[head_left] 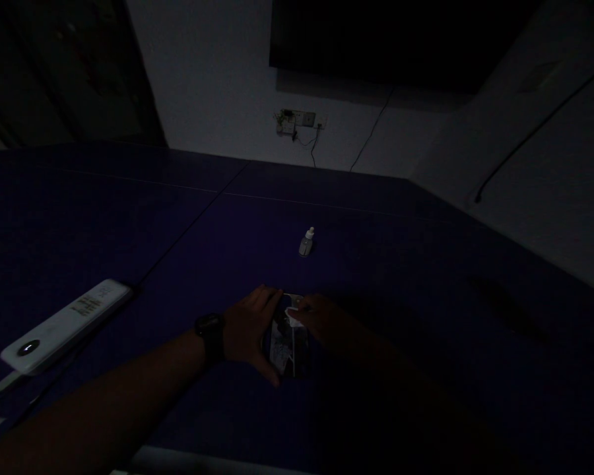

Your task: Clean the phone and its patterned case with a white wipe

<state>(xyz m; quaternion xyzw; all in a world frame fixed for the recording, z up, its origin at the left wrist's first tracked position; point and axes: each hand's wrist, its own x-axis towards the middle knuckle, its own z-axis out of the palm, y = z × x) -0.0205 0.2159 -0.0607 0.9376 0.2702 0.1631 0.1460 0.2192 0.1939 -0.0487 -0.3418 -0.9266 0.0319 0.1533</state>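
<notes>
A flat, dark rectangular slab that looks like a phone lies on the blue tabletop, its glossy face showing grey patches and a pale streak. My left hand, with a dark watch at the wrist, spans its left side: the fingers reach the far corner and the thumb the near one. My right hand is closed over a small white wipe, pressed on the upper right of the slab. Its other fingers are lost in shadow. Beyond both hands stands a small clear bottle with a white cap, upright.
A white power bank with a cable plugged in lies at the left. The blue table reaches back to the wall, where sockets and cords hang below a dark screen. The room is very dim.
</notes>
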